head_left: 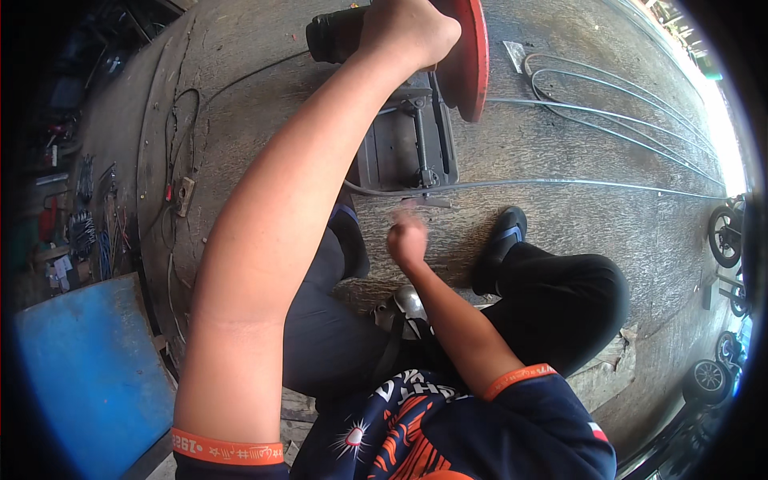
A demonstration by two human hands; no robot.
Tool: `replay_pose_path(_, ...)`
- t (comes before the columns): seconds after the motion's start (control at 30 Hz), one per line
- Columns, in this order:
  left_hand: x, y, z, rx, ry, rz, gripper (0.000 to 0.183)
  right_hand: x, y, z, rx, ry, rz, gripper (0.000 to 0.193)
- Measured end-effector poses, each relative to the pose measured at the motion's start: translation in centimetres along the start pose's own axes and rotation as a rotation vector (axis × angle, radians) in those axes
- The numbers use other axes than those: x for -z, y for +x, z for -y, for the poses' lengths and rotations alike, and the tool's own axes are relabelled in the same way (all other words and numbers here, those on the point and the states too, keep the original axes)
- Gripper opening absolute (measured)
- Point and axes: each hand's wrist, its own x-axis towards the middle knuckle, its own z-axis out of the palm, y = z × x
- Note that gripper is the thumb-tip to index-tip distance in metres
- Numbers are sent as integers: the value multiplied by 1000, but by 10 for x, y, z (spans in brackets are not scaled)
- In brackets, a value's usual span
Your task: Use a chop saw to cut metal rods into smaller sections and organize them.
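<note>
My left arm reaches far forward to a cut-off saw with a red disc-shaped guard (474, 60) and a dark motor housing (332, 36). My left hand (410, 34) is bent at the wrist over the saw, against the guard's left side; its fingers are out of sight. Below it lies the saw's dark metal base (384, 156) with a clamp screw (422, 144). A long thin metal rod (512, 183) crosses the base's near end. My right hand (408, 238) hovers just nearer than the clamp's crank handle (436, 202), its fingers smeared by motion.
Long bent rods (600, 112) spread over the worn floor at the right. A black cable (248, 76) runs left from the saw. A blue panel (92, 376) stands at the lower left, below scattered tools (84, 220). My sandalled feet (506, 232) flank the base's near end. Wheels (724, 236) stand far right.
</note>
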Motion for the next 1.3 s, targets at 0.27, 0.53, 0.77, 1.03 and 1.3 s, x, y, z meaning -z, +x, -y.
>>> replay_pose_path(0.27,1,-2,-4,46,9,24,59,-21,21,-27,-653,760,-492,48)
replay_pose_path(0.53,0,-2,-4,28,32,-29,63,20,37,-5,-581,981,-741,18)
replay_pose_path(0.77,1,-2,-4,64,7,83,62,-24,-16,45,-622,640,163,35)
replay_pose_path(1.03,-3,-4,-2,8,7,-45,65,3,42,-38,-623,1031,-466,25)
replay_pose_path(1.3,0,-6,-2,-19,-16,-36,50,-41,-43,27,-434,553,369,38)
